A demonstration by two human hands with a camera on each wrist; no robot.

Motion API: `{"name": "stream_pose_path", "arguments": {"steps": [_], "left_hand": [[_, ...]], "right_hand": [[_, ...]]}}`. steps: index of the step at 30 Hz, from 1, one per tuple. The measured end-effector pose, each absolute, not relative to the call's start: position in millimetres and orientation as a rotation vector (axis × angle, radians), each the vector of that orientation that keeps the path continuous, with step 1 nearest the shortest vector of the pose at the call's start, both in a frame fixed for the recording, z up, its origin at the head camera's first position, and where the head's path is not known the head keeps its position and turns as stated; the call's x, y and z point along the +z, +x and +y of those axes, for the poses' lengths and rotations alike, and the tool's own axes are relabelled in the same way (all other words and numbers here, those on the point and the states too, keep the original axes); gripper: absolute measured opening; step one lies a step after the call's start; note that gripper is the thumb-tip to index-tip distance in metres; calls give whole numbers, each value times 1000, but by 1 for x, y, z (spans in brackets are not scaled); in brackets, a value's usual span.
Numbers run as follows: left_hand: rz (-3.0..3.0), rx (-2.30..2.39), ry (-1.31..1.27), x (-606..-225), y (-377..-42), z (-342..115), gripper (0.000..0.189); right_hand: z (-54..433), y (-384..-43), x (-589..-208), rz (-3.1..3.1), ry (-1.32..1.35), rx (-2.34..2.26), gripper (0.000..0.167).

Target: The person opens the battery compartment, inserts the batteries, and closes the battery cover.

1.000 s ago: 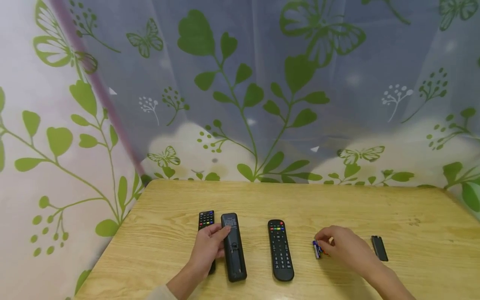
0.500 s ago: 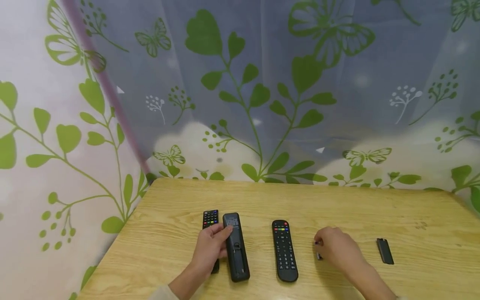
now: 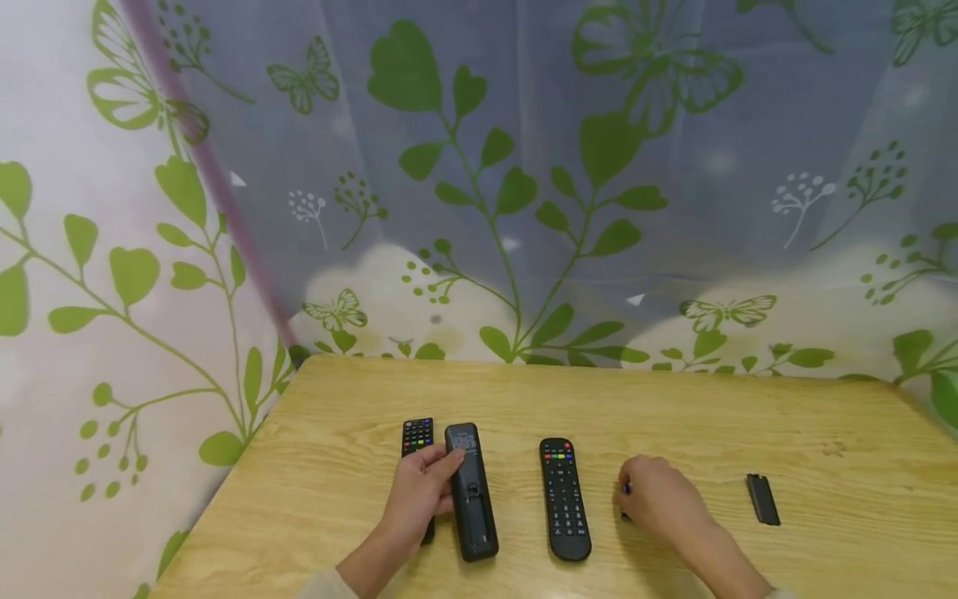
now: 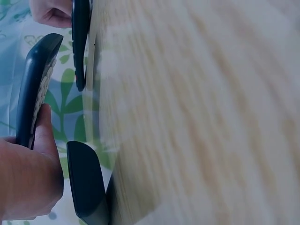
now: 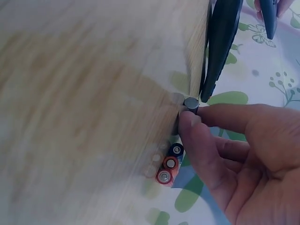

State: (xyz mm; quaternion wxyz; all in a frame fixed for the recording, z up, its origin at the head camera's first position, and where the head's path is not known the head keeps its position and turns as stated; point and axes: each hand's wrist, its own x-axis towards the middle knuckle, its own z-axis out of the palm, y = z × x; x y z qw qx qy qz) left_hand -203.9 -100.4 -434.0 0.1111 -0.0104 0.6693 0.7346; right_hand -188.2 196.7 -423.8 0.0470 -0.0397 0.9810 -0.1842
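My left hand (image 3: 415,503) grips a black remote control (image 3: 466,474) by its side, thumb on its back. That remote has its back toward me, and its battery compartment is uncovered with no battery showing inside. In the left wrist view it is raised off the tabletop. My right hand (image 3: 662,499) pinches a battery (image 5: 191,104) between thumb and index finger, its grey end showing close over the table. Just beside those fingers lie a blue battery (image 5: 176,150) and two orange-red batteries (image 5: 164,176), side by side; the hand hides them in the head view.
A second remote control (image 3: 417,434) lies keys up, partly behind my left hand. Between the hands lies a third remote control (image 3: 565,499), keys up. A black battery cover (image 3: 763,499) rests right of my right hand. The wooden table (image 3: 599,399) ends at a patterned curtain (image 3: 479,249).
My right hand has closed its fingers on a battery and shifted slightly left with it. My left hand keeps the remote control in about the same place.
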Motion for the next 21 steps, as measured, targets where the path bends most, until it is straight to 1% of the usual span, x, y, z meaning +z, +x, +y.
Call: {"name": "stream_pose_path", "arguments": {"steps": [3, 7, 14, 21], "left_hand": [[1961, 2152, -32, -434, -204, -100, 39], [1959, 2149, -46, -435, -203, -100, 38], [1940, 2157, -30, -434, -204, -100, 38], [1936, 2171, -41, -433, -204, -101, 39]], "right_hand": [[198, -186, -425, 2987, -110, -591, 4], [199, -183, -426, 2970, -106, -651, 8], [200, -179, -427, 2956, -64, -705, 11], [200, -177, -429, 2849, 11, -986, 12]]}}
